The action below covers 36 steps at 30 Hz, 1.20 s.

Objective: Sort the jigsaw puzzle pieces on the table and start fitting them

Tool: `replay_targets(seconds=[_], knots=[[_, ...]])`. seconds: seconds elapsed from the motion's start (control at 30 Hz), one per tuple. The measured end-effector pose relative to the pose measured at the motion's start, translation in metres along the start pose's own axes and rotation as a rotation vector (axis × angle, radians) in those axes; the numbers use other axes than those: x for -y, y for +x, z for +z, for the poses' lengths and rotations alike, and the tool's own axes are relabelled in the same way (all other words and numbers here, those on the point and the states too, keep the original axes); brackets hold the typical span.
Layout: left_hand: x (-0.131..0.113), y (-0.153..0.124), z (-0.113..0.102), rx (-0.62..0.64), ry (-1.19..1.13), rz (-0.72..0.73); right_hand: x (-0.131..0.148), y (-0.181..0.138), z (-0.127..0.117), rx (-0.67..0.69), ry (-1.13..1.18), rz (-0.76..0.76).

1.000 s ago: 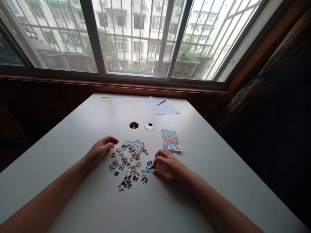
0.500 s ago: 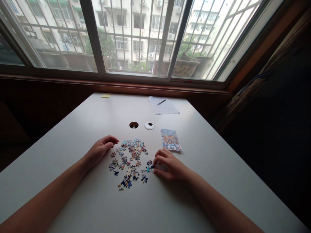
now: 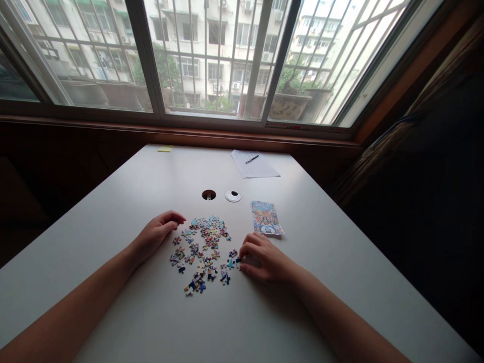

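Loose jigsaw puzzle pieces lie in a scattered heap on the white table, between my two hands. My left hand rests at the upper left of the heap, its fingers loosely bent and apart, holding nothing that I can see. On the right, my right hand lies on its side with curved fingers spread from the thumb. Its fingertips are beside a few dark and blue pieces; whether they touch one I cannot tell. Just beyond that hand is a colourful picture sheet with cartoon figures.
A round cable hole opens in the table, with its white cover beside it. Farther back lie paper sheets with a pen on top. Yellow sticky notes are at the far left edge, below a barred window.
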<state>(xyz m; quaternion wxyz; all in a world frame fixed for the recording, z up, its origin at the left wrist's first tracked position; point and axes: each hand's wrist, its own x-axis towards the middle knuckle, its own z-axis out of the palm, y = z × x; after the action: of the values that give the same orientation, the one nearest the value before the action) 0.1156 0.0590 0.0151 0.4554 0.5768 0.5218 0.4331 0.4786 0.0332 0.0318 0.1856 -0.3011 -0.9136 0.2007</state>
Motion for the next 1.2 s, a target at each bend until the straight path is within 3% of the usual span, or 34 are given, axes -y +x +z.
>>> replay_targets(seconds=[1.2], knots=[[-0.0056,-0.0014,0.0023,-0.013,0.030,-0.013,0.0003,0.0003,-0.0010,0.008,0.004,0.003]])
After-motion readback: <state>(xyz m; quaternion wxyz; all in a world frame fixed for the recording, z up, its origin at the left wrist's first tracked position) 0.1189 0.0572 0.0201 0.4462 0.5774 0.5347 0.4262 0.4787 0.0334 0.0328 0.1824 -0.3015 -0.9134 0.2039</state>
